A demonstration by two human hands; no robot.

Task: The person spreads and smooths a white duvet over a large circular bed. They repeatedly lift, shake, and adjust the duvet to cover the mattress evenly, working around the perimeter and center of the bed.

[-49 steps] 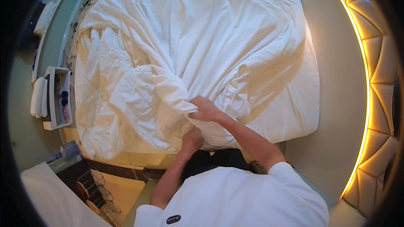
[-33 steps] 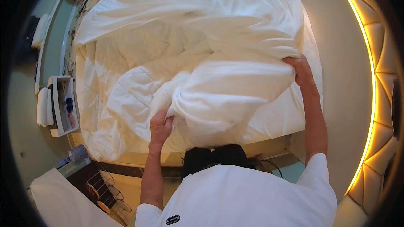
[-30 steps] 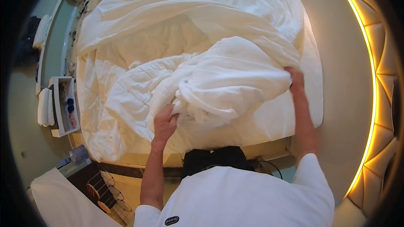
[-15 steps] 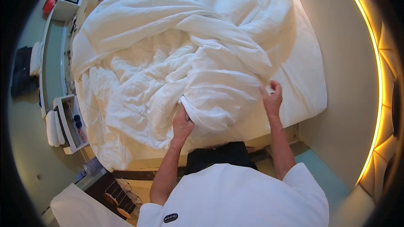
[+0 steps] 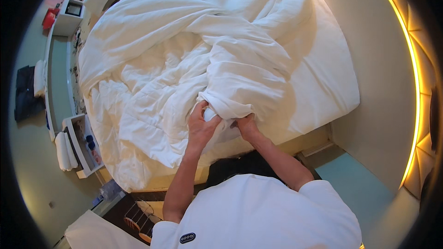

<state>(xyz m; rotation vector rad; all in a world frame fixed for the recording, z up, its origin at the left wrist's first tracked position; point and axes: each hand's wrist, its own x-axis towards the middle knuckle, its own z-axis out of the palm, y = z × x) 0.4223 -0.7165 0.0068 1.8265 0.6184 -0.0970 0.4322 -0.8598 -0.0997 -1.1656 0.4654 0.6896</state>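
A white duvet cover (image 5: 244,74) lies bunched over the bed, its near edge turned up in front of me. My left hand (image 5: 200,123) is closed on that edge, with the thumb apart from the fingers and a pale bit of fabric showing between them. Close by on the right, my right hand (image 5: 247,127) grips the same edge; most of its fingers are tucked under the cloth and hidden. A quilted white duvet (image 5: 152,106) spreads in wrinkles to the left of both hands.
The bare white mattress sheet (image 5: 323,83) shows at right, beside a wall with a glowing light strip (image 5: 413,64). Along the left stand a white open drawer unit (image 5: 87,143), rolled white towels (image 5: 64,151) and a wire rack (image 5: 138,221) near the bed's foot.
My right hand has swung left from the far right of the bunched cover to its near edge, beside my left hand. The left hand has risen slightly along the edge.
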